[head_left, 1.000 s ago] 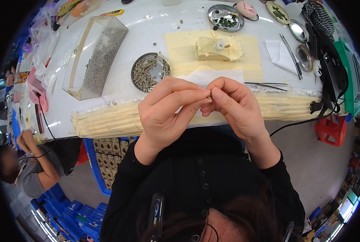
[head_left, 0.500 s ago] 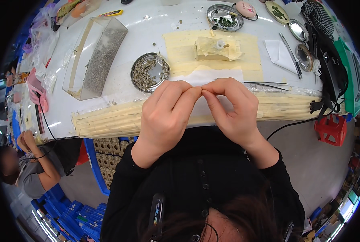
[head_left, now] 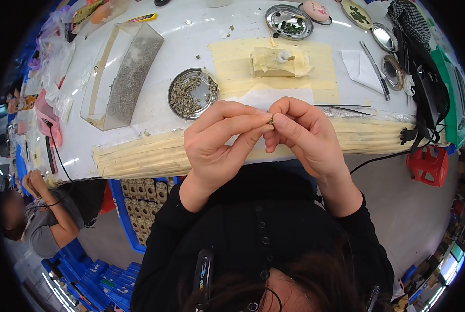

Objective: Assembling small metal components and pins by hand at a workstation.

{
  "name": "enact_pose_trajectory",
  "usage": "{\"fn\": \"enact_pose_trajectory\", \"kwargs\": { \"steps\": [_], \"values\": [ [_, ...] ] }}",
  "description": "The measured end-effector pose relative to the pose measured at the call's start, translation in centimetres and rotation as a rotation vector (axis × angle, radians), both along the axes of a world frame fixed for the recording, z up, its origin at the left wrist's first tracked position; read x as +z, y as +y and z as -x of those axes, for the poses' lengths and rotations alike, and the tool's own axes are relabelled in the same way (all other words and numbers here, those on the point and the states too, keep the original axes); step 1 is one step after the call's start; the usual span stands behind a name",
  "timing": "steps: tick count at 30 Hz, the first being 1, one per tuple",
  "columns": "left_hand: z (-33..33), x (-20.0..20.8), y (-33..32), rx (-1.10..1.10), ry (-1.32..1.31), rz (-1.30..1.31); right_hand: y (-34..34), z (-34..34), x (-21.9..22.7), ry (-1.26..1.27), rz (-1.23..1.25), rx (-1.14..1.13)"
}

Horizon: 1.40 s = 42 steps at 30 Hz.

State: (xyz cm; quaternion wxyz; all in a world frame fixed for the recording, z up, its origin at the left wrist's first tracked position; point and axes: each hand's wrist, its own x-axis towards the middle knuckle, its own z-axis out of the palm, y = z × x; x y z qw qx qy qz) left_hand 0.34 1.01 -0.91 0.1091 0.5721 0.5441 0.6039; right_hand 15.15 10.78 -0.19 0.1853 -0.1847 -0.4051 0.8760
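Between the fingertips of both hands, over the near edge of the table, is a tiny dark metallic piece [head_left: 270,120]; its exact kind is too small to make out. My left hand [head_left: 217,138] pinches it from one side with thumb and fingers. Thumb and forefinger of my right hand [head_left: 311,140] close on it from the other side, the remaining fingers curled beneath. Just beyond my left hand stands a round metal dish [head_left: 171,99] holding many small metal pieces [head_left: 186,99]. A white sheet [head_left: 295,96] lies past the fingertips.
A taped block [head_left: 266,70] with a small white cup sits on yellow paper [head_left: 323,57]. Left is a clear bin [head_left: 99,78] of grey granules; far back, a plate [head_left: 274,13] of dark green bits. A pen [head_left: 373,65] lies right. A co-worker [head_left: 50,208] sits at left.
My hands have turned so the fingertips show the small piece between them. The right hand has rolled, its thumb now on top, and the pinch has shifted slightly right.
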Motion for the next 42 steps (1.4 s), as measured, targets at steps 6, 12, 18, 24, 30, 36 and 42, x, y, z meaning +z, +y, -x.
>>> {"fn": "enact_pose_trajectory", "kwargs": {
  "steps": [6,12,18,24,30,36,42],
  "values": [
    [0.2,0.9,-0.2,0.046,0.142,0.024,-0.8,0.1,0.2,-0.076,-0.396,-0.176],
    [0.4,0.6,0.0,0.039,0.089,-0.016,-0.9,0.1,0.3,-0.04,-0.339,-0.151],
    [0.3,-0.1,0.1,-0.029,-0.079,-0.028,0.1,-0.2,-0.1,0.023,0.121,0.076],
    [0.1,-0.2,0.5,0.033,0.064,-0.094,-0.3,0.0,-0.4,0.029,0.091,0.008],
    [-0.5,0.9,0.2,0.178,0.352,-0.091,-1.5,0.5,-0.6,-0.081,-0.598,-0.362],
    [-0.4,0.4,0.4,0.202,0.364,-0.076,-1.2,0.6,-0.9,-0.163,-1.278,-0.53],
    [-0.4,0.2,0.3,0.152,0.259,-0.059,-1.4,0.4,-0.4,-0.09,-0.454,-0.263]
  ]
}}
